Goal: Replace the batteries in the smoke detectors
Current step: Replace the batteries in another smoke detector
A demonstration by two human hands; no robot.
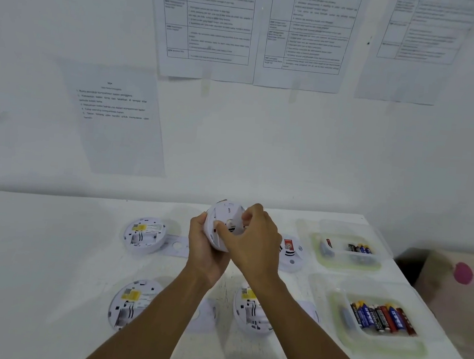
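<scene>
My left grip (206, 248) is closed round the rim of the round white plastic smoke detector (224, 214), which is held raised above the white bench (49, 248) with its back side facing me. My right grip (253, 238) has thumb and fingertips curled at the open battery bay. I cannot tell whether they pinch a cell, as the bay is partly hidden.

Judgement: cell handling is in progress. To do it well, I should steady the housing, match the polarity marks and seat each cell flat against its contacts. Supply sits to my right: a near clear plastic tub (387, 345) of red and blue batteries (381, 319).
</scene>
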